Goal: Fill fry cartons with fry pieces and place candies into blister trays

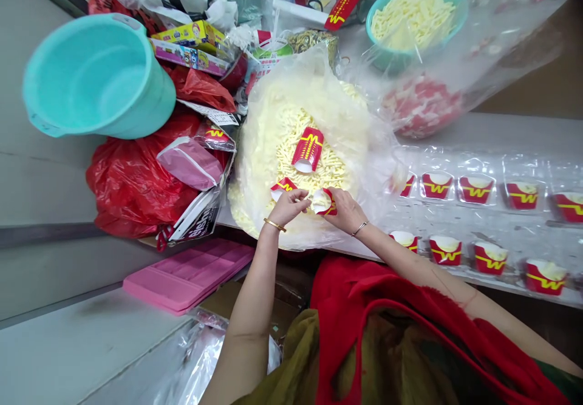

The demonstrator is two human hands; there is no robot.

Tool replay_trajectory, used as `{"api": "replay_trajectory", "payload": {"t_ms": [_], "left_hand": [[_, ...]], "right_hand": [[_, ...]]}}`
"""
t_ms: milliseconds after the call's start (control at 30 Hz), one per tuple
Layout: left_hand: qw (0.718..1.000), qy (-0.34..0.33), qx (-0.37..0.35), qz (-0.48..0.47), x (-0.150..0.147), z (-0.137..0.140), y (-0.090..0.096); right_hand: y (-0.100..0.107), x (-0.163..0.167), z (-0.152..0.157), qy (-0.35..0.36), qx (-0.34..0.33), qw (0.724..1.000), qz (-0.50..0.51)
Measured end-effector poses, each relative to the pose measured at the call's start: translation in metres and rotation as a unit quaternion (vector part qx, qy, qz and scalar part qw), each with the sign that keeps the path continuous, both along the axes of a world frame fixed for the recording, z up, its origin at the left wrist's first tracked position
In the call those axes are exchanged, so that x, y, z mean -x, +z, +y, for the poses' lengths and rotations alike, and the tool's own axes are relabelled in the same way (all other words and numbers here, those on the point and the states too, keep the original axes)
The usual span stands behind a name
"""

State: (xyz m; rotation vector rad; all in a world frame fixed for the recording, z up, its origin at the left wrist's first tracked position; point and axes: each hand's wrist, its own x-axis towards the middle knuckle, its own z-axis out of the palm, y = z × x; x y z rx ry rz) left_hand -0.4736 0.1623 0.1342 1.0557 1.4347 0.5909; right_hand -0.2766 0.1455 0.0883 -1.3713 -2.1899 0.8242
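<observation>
Small packing workshop: cluttered bench (pixel 478 129), clear bag of pale sticks (pixel 296 150), rows of filled red cartons (pixel 476 189) in plastic trays.

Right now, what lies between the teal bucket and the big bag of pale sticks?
In the head view, between the teal bucket and the bag of pale sticks lie red plastic bags, a pink pouch and colourful boxes.
</observation>
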Motion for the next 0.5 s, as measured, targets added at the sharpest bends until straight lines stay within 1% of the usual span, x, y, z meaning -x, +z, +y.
{"api": "replay_trajectory", "payload": {"t_ms": [133,267,367,500], "left_hand": [[1.000,-0.019,0.003,-0.024,0.002,-0.002,0.006],[0.999,-0.032,-0.021,0.000,-0.006,-0.003,0.009],[1.000,-0.009,-0.030,0.000,-0.011,-0.003,0.010],[0.997,0.055,-0.008,-0.062,-0.011,-0.003,0.012]], "right_hand": [[-0.005,-0.005,-0.003,-0.004,-0.018,1.000,0.020],[-0.011,-0.006,-0.007,-0.004,-0.043,0.998,0.046],[-0.012,-0.006,-0.009,-0.011,-0.064,0.995,0.070],[-0.009,-0.007,-0.012,-0.030,-0.067,0.992,0.098]]}}
